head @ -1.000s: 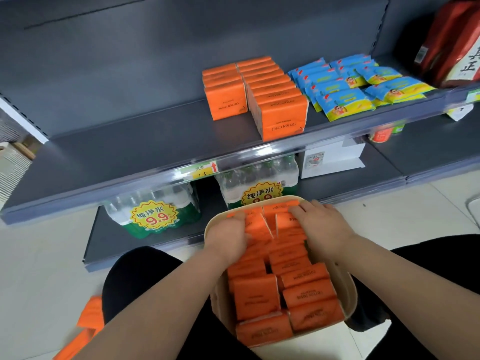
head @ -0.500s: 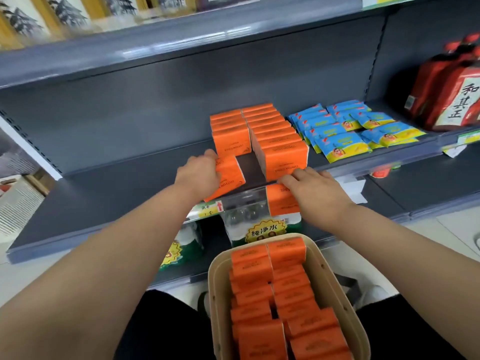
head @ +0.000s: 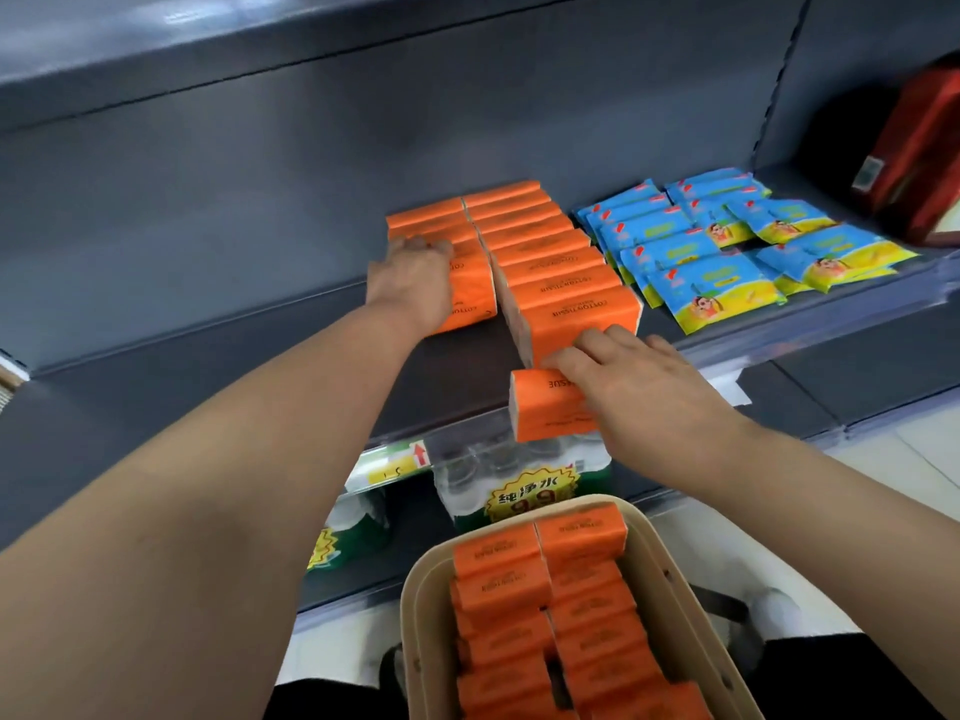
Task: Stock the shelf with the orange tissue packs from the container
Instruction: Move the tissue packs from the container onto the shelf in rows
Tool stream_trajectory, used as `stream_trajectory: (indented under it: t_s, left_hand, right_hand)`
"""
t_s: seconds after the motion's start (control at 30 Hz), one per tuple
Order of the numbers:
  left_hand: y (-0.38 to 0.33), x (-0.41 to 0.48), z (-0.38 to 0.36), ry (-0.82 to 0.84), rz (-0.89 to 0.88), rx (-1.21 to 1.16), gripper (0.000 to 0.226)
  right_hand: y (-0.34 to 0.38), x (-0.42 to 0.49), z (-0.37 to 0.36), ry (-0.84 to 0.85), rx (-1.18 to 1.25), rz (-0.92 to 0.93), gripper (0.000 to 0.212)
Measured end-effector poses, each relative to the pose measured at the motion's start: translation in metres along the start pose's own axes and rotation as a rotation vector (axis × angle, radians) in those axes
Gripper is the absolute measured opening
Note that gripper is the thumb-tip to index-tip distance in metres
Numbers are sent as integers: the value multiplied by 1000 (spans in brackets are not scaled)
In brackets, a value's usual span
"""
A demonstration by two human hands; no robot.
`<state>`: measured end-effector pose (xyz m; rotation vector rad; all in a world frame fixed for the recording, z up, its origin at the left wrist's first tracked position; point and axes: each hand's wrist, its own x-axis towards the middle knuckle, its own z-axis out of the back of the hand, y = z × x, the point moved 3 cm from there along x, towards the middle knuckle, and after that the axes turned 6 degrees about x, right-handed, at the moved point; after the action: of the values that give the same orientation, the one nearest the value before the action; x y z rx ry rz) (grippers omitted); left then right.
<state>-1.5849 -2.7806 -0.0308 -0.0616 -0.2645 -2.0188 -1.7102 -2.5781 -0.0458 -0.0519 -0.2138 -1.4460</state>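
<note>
Packs of tissue in orange plastic wrap stand on edge in two rows on the dark grey metal shelf, side by side and running from far to near. The left row is shorter than the right row.

The left hand grips one orange tissue pack at the near end of the left row. Its fingers are curled together over the pack's top edge and touch the next pack behind; the thumb is hidden. This pack stands upright on the shelf, with a narrow gap between it and the right row.

The right hand holds a second orange pack at the shelf's near edge, just in front of the right row. Its fingers lie close together across the pack's top, and the fingertips touch the face of the nearest pack in that row. I cannot tell where the thumb sits, or whether this pack rests on the shelf.

Near the bottom of the view sits a beige oval plastic container, filled with more orange packs in two rows.

To the right of the orange rows lie flat blue and yellow sachets, overlapping one another. Red packages stand at the far right end. A yellow price label is fixed to the shelf's front rail, and below it, on the lower shelf, stand shrink-wrapped packs of bottled water.
</note>
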Motion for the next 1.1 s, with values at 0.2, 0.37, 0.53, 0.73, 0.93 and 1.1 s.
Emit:
stream_trajectory:
  t_s: [0.2,0.37,0.53,0.73,0.93,1.1]
  left_hand:
    - [-3,8,-9,11,-24,-34,47]
    - [20,-11,2,-68,23,-189,54]
    - [56,-42,25,-128,95,-266,32]
    - [69,-59,24,-89,95,-264,43]
    - [69,-54,17,-64,104,-274,43]
    - [65,-51,14,-62,90,-305,41]
  right_hand:
    - [6,8,-2,28,32,18,66]
    - [30,19,5,-5,77,82,61]
    - [53,64,13,-31,203,94,60]
    - [48,125,-4,-12,137,34,55]
    - [42,150,-17,27,28,3,65]
    - [34,159,-25,9,16,-56,66]
